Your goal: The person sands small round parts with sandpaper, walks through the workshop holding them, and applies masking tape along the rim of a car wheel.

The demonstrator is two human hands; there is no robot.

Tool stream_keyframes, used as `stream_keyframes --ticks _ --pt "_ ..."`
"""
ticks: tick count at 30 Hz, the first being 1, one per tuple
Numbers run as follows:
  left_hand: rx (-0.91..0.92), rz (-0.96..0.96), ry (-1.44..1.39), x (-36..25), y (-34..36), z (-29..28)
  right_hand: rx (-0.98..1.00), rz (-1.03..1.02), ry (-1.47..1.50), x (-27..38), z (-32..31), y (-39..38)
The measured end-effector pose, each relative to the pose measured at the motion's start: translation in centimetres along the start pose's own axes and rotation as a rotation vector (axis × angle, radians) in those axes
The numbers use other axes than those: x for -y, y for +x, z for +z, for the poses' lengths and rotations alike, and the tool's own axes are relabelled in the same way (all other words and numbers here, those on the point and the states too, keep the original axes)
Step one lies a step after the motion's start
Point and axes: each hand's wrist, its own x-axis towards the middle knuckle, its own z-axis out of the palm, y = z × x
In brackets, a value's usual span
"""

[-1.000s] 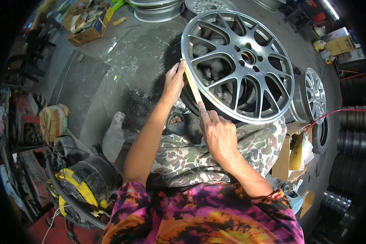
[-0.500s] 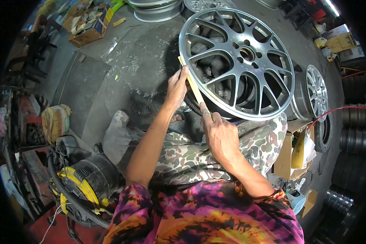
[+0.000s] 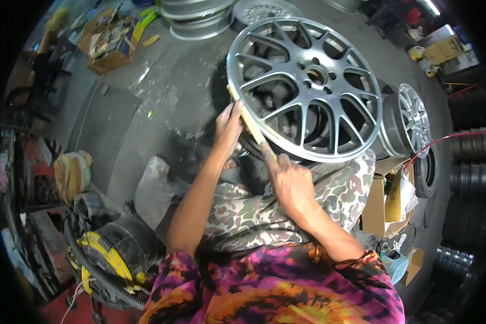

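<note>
A silver alloy wheel (image 3: 337,97) with forked spokes lies face up in front of me, tilted, its near edge by my camouflage-clad knee. Against the left outer lip of its rim rests a narrow, flat, pale yellow strip (image 3: 252,127), whose material I cannot make out. My left hand (image 3: 228,132) grips the strip near its far end, thumb along it. At the near end my right hand (image 3: 291,183) is closed on it, index finger stretched along the strip. A dark tyre (image 3: 249,144) shows partly beneath the wheel, which hides the rest.
Another silver wheel (image 3: 413,121) stands on edge at right, near an open cardboard box (image 3: 373,202). More rims (image 3: 200,24) are stacked at the far side. A black and yellow vacuum (image 3: 127,243) with a hose sits at lower left. A filled carton (image 3: 110,59) is far left.
The whole view has shifted slightly, putting the wheel a little further left and lower. Both hands and the strip have slid slightly toward me along the rim's edge; both grips stay the same.
</note>
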Motion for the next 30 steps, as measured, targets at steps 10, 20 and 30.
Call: stream_keyframes --ticks 10,20,30 --pt "0.006 -0.035 -0.085 0.7 -2.0 -1.8 -0.013 0.001 0.143 0.8 1.3 -1.1" --pt "-0.081 -0.027 -0.240 1.0 2.6 -2.1 0.018 -0.022 0.084 -0.1 0.1 -0.1" --pt "-0.001 -0.272 -0.237 -0.3 4.1 -4.1 -0.072 -0.010 0.161 0.8 0.4 0.2"
